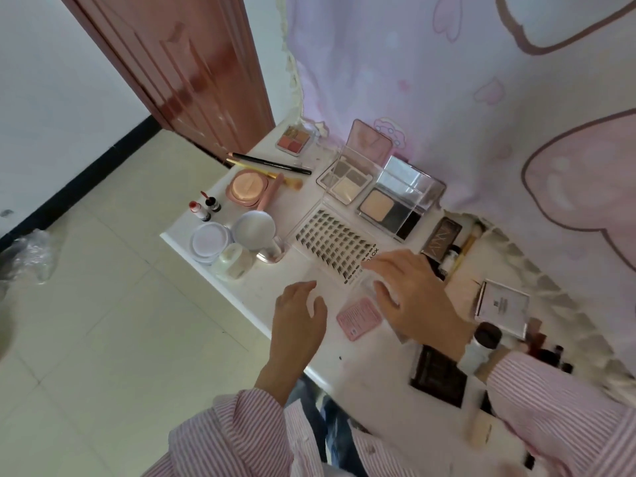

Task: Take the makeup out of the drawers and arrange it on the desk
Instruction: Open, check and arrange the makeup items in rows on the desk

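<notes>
Two hands work at the near bench [261,297] edge: your right hand [409,297] curls its fingers over a small clear case [370,283]; left hand [303,321] relaxed, empty. Set it squarely beside the lash tray [330,244].

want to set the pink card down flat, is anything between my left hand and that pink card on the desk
Nothing visible does. The left hand hovers open just left of the pink card, with only bare desk between them. The right hand is on the card's far side, over a clear item I cannot identify.
</notes>
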